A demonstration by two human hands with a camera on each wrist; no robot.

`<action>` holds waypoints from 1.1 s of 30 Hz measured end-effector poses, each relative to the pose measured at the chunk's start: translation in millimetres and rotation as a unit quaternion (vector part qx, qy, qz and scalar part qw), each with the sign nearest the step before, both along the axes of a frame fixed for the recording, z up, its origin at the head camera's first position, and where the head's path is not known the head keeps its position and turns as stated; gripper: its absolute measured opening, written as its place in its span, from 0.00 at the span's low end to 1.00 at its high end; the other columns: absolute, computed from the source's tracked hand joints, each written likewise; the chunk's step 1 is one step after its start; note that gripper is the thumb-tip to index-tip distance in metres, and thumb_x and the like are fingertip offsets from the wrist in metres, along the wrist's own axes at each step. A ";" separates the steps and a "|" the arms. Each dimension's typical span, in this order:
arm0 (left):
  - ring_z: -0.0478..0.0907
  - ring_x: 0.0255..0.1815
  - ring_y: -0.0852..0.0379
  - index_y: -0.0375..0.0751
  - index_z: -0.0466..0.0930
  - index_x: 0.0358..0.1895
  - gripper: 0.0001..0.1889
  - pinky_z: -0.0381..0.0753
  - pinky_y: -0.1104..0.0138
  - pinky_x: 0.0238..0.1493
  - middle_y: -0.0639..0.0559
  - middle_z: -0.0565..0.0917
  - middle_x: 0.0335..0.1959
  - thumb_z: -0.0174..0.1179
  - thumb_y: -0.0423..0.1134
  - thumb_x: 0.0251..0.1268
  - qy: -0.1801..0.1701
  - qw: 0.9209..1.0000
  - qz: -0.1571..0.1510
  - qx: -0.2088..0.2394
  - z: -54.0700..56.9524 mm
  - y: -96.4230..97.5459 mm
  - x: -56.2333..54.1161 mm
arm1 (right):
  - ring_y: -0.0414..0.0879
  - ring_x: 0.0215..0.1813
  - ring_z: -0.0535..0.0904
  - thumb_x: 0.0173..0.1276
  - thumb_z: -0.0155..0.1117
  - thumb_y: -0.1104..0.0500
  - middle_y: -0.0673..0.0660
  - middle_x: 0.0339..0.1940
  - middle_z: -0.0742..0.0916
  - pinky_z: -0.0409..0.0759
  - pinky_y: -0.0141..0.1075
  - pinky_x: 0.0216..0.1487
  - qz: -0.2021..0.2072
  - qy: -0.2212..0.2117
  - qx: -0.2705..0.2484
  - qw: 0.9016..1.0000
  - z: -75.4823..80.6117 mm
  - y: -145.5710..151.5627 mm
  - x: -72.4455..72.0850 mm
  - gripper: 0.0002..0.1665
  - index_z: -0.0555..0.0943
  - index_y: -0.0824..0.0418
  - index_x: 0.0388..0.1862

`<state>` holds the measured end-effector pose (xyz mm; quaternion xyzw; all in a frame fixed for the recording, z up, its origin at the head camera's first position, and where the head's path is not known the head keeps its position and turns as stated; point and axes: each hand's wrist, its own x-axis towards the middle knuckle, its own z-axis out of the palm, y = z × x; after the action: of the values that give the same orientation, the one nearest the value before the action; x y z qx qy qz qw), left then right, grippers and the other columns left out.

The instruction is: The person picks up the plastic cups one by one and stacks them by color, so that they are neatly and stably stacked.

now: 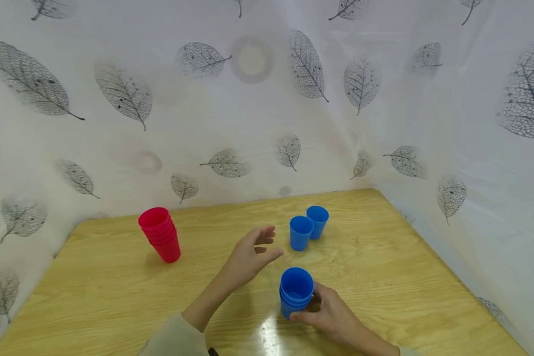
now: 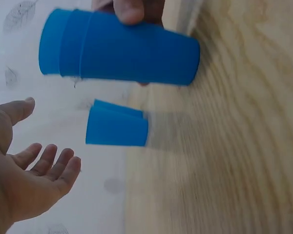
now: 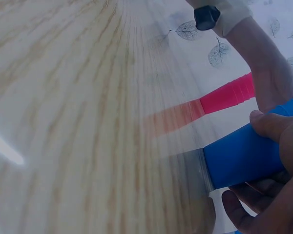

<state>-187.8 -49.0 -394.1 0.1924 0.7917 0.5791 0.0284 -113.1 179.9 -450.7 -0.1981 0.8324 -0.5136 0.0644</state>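
A stack of nested blue cups point(image 1: 296, 284) stands upright near the front of the table, gripped around its right side by my right hand point(image 1: 333, 315). In the left wrist view the blue stack point(image 2: 132, 48) shows its layered rims, with fingers on both sides of it. My left hand point(image 1: 250, 254) is raised just behind and left of the stack, fingers loosely bent and holding nothing. Beyond it, two single blue cups, a nearer one point(image 1: 300, 233) and a farther one point(image 1: 319, 221), stand upright close together. The right wrist view shows the right thumb point(image 3: 269, 124) against the blue stack.
A stack of red cups point(image 1: 162, 235) stands at the left of the wooden table point(image 1: 102, 296), its rims leaning leftward in the head view. A white cloth point(image 1: 258, 109) with printed leaves hangs behind the table and along its sides.
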 end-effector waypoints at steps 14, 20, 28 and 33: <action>0.76 0.68 0.43 0.38 0.68 0.76 0.35 0.80 0.50 0.64 0.41 0.77 0.69 0.68 0.45 0.71 -0.038 0.998 -0.002 -0.053 -26.5 5.8 -63.2 | 0.44 0.54 0.85 0.64 0.79 0.56 0.59 0.55 0.88 0.83 0.35 0.54 0.007 -0.001 -0.007 1.000 -0.1 -0.4 -0.6 0.34 0.78 0.69 0.64; 0.74 0.69 0.38 0.34 0.64 0.77 0.37 0.78 0.47 0.66 0.37 0.75 0.70 0.68 0.43 0.71 -0.043 0.997 -0.028 -0.065 -32.9 19.3 -75.1 | 0.44 0.54 0.85 0.63 0.79 0.55 0.60 0.55 0.88 0.83 0.35 0.54 0.006 0.005 -0.008 1.000 0.2 0.4 -0.3 0.35 0.78 0.69 0.64; 0.72 0.71 0.39 0.34 0.63 0.78 0.40 0.76 0.46 0.67 0.38 0.72 0.73 0.70 0.47 0.69 -0.050 0.995 -0.048 -0.075 -35.5 37.8 -81.0 | 0.44 0.53 0.85 0.63 0.79 0.57 0.60 0.54 0.88 0.83 0.35 0.53 0.004 -0.003 -0.010 1.000 0.3 0.4 -1.1 0.34 0.78 0.69 0.64; 0.72 0.71 0.40 0.36 0.62 0.79 0.41 0.77 0.47 0.67 0.40 0.71 0.74 0.71 0.47 0.68 -0.065 0.994 -0.045 -0.080 -36.5 50.5 -81.9 | 0.45 0.53 0.85 0.63 0.79 0.56 0.60 0.54 0.88 0.84 0.35 0.53 0.006 0.000 -0.010 1.000 0.2 0.6 -1.1 0.34 0.78 0.69 0.63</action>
<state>-269.6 1.5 -430.6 0.1873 0.8223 0.5236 0.1209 -114.2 180.5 -450.5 -0.2041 0.8259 -0.5216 0.0652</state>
